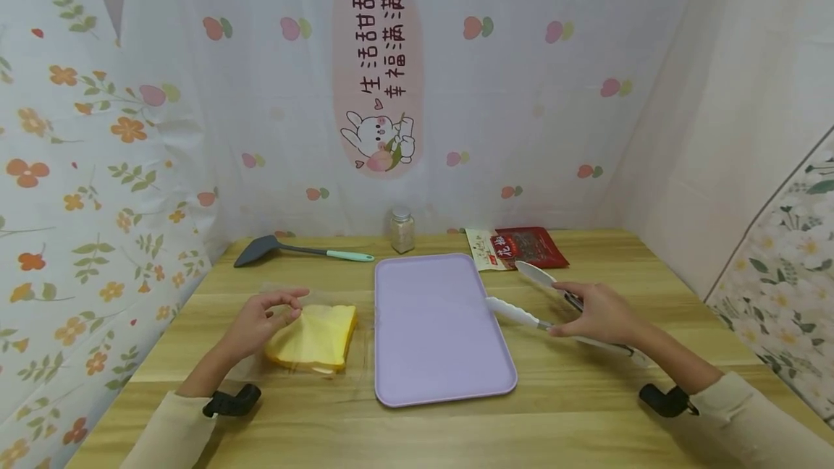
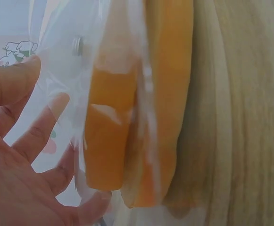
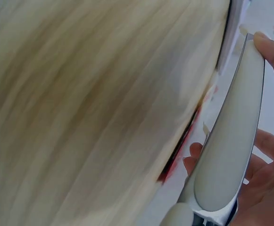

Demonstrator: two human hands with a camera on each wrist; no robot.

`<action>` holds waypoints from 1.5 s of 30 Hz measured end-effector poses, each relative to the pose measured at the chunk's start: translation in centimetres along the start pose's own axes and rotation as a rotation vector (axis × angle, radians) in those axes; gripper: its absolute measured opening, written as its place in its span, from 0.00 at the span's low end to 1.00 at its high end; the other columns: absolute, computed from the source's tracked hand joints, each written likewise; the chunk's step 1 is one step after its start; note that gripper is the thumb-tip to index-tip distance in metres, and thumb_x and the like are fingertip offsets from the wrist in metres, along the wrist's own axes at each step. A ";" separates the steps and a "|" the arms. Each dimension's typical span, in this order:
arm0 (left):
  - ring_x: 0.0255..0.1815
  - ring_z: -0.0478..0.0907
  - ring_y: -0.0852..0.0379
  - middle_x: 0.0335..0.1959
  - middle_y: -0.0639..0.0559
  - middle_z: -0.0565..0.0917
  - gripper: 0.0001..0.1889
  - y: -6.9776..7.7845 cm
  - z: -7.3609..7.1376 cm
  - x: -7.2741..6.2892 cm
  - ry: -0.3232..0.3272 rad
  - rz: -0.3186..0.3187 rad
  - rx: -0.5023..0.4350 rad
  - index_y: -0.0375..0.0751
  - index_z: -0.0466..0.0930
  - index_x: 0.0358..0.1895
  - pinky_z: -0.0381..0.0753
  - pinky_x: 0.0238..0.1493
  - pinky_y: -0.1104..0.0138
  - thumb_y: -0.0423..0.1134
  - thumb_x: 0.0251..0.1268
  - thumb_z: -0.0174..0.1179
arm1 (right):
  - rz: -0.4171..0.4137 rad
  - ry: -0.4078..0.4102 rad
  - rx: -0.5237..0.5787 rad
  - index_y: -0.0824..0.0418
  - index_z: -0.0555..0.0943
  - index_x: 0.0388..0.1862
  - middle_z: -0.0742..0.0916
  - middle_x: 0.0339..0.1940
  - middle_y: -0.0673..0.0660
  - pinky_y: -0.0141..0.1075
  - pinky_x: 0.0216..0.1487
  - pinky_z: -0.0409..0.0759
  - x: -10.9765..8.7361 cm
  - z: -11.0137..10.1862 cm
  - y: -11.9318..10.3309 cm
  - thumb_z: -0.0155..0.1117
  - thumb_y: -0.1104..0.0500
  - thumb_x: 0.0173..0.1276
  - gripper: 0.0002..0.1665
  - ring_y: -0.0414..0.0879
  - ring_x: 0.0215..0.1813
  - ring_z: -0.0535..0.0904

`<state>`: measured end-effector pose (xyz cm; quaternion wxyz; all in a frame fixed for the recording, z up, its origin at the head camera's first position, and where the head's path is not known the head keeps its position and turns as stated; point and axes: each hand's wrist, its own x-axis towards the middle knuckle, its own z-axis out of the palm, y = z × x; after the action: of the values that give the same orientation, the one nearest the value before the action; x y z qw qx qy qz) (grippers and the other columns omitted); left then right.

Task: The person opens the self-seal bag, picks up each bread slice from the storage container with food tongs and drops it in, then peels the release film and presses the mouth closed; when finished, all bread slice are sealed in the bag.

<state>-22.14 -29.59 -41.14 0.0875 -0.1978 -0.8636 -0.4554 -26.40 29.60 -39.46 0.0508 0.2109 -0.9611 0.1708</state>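
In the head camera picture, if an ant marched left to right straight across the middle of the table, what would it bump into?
The left hand → yellow squarish bread in clear plastic → lilac rectangular tray with rounded corners → white-and-silver tongs, held by the right hand.

We log soft, even light on tray (image 1: pixel 443 331); left of it, glints on bag (image 2: pixel 146 70), faint shadow by bread (image 1: pixel 313 339). Right wrist view: wood (image 3: pixel 80 103) blurred.

A wood-grained table (image 1: pixel 313 433) bears bagged bread (image 1: pixel 311 342), purple tray (image 1: pixel 439 331), spatula (image 1: pixel 348 255), jar (image 1: pixel 402 231) and packet (image 1: pixel 521 247).
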 end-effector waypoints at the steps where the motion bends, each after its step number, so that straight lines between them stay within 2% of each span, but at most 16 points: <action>1: 0.65 0.69 0.30 0.61 0.37 0.80 0.04 0.0 0.0 0.0 0.002 0.001 0.001 0.41 0.83 0.35 0.60 0.52 0.23 0.33 0.70 0.61 | 0.005 -0.001 -0.007 0.66 0.75 0.66 0.60 0.15 0.43 0.34 0.27 0.63 0.0 0.0 0.2 0.79 0.31 0.45 0.58 0.38 0.22 0.57; 5: 0.65 0.69 0.29 0.61 0.35 0.79 0.04 0.2 -0.1 0.1 0.001 -0.002 0.003 0.41 0.83 0.35 0.62 0.52 0.23 0.34 0.70 0.61 | 0.023 -0.012 -0.027 0.66 0.75 0.66 0.65 0.17 0.45 0.41 0.37 0.70 0.1 -0.1 1.0 0.77 0.29 0.45 0.59 0.42 0.28 0.67; 7: 0.65 0.69 0.28 0.61 0.34 0.79 0.04 0.3 -0.1 0.0 -0.001 -0.007 0.005 0.41 0.83 0.35 0.62 0.52 0.24 0.34 0.70 0.61 | 0.026 -0.017 -0.030 0.66 0.75 0.66 0.75 0.22 0.48 0.44 0.39 0.73 0.1 -0.2 1.3 0.77 0.29 0.44 0.59 0.44 0.31 0.70; 10: 0.65 0.69 0.28 0.61 0.34 0.79 0.04 0.3 -0.1 0.0 -0.007 -0.013 0.007 0.40 0.83 0.35 0.63 0.52 0.25 0.34 0.70 0.61 | 0.029 -0.029 -0.031 0.67 0.76 0.65 0.86 0.37 0.57 0.48 0.42 0.77 0.2 -0.1 1.7 0.77 0.28 0.44 0.60 0.46 0.36 0.73; 12: 0.66 0.68 0.28 0.61 0.35 0.79 0.04 0.3 -0.1 0.1 -0.009 -0.021 0.006 0.40 0.83 0.36 0.63 0.53 0.25 0.34 0.70 0.61 | 0.028 -0.031 -0.034 0.68 0.76 0.65 0.86 0.46 0.62 0.49 0.42 0.78 0.2 0.0 1.9 0.77 0.28 0.44 0.60 0.47 0.38 0.73; 18: 0.66 0.68 0.28 0.61 0.35 0.79 0.05 0.5 -0.1 0.4 -0.018 -0.029 0.016 0.39 0.83 0.35 0.62 0.53 0.25 0.34 0.70 0.61 | 0.025 -0.052 -0.030 0.69 0.76 0.64 0.86 0.48 0.66 0.48 0.41 0.78 0.1 0.2 2.2 0.76 0.28 0.45 0.59 0.46 0.35 0.73; 20: 0.66 0.68 0.28 0.61 0.34 0.79 0.05 0.6 -0.2 0.4 -0.020 -0.029 0.022 0.40 0.83 0.35 0.61 0.53 0.24 0.34 0.71 0.61 | 0.024 -0.059 -0.030 0.68 0.77 0.64 0.86 0.51 0.67 0.50 0.43 0.79 0.1 0.2 2.1 0.75 0.28 0.46 0.58 0.47 0.38 0.77; 23: 0.66 0.68 0.28 0.61 0.34 0.79 0.05 0.7 -0.3 0.5 -0.028 -0.027 0.029 0.40 0.83 0.35 0.61 0.53 0.24 0.35 0.71 0.60 | 0.026 -0.085 -0.020 0.69 0.76 0.64 0.84 0.54 0.69 0.55 0.47 0.80 0.2 0.2 2.0 0.75 0.28 0.48 0.57 0.56 0.48 0.82; 25: 0.66 0.68 0.28 0.61 0.35 0.79 0.06 0.7 -0.4 0.6 -0.037 -0.027 0.026 0.39 0.83 0.36 0.61 0.53 0.24 0.36 0.72 0.60 | 0.025 -0.098 -0.024 0.69 0.76 0.64 0.82 0.58 0.71 0.58 0.51 0.78 0.3 0.2 1.8 0.74 0.28 0.48 0.57 0.63 0.56 0.80; 27: 0.66 0.68 0.29 0.61 0.35 0.79 0.06 0.8 -0.5 0.7 -0.048 -0.027 0.025 0.39 0.83 0.37 0.61 0.54 0.25 0.37 0.72 0.59 | 0.023 -0.100 -0.051 0.70 0.75 0.64 0.79 0.61 0.74 0.61 0.50 0.77 0.3 0.0 1.4 0.74 0.28 0.48 0.58 0.69 0.59 0.76; 32: 0.67 0.68 0.31 0.61 0.38 0.80 0.09 0.7 -0.8 1.1 -0.056 -0.029 0.049 0.39 0.83 0.38 0.61 0.54 0.25 0.39 0.75 0.56 | -0.006 -0.006 -0.156 0.68 0.77 0.63 0.74 0.65 0.75 0.65 0.50 0.74 0.3 -0.6 -0.9 0.75 0.29 0.49 0.55 0.74 0.59 0.70; 34: 0.67 0.68 0.32 0.61 0.39 0.80 0.09 0.9 -0.9 1.4 -0.059 -0.023 0.067 0.38 0.83 0.39 0.61 0.54 0.25 0.39 0.75 0.56 | -0.030 0.035 -0.146 0.68 0.77 0.63 0.76 0.63 0.73 0.65 0.53 0.73 0.6 -0.7 -2.2 0.75 0.32 0.53 0.50 0.72 0.59 0.71; 39: 0.65 0.70 0.32 0.61 0.38 0.80 0.08 1.5 -0.9 2.5 -0.110 0.012 0.103 0.34 0.82 0.45 0.65 0.54 0.27 0.34 0.74 0.56 | -0.076 0.060 0.016 0.66 0.78 0.61 0.79 0.58 0.66 0.59 0.53 0.76 1.4 -0.1 -6.0 0.74 0.44 0.61 0.37 0.62 0.56 0.76; 42: 0.63 0.73 0.32 0.60 0.37 0.80 0.10 2.0 -0.7 3.3 -0.147 0.022 0.123 0.33 0.81 0.50 0.68 0.55 0.30 0.32 0.74 0.55 | -0.122 0.038 0.112 0.64 0.80 0.59 0.82 0.57 0.62 0.54 0.52 0.79 1.9 0.8 -8.3 0.73 0.48 0.63 0.31 0.58 0.54 0.79; 45: 0.61 0.74 0.33 0.59 0.36 0.80 0.13 2.5 -0.5 4.0 -0.196 0.021 0.140 0.34 0.78 0.57 0.69 0.56 0.33 0.33 0.75 0.54 | -0.183 -0.019 0.223 0.65 0.80 0.57 0.84 0.54 0.60 0.51 0.50 0.80 2.3 1.8 -10.6 0.74 0.50 0.63 0.29 0.56 0.51 0.80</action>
<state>-24.72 -27.69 -37.72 0.0210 -0.2441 -0.8955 -0.3714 -24.04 19.09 -37.53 0.0331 0.3037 -0.9134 0.2691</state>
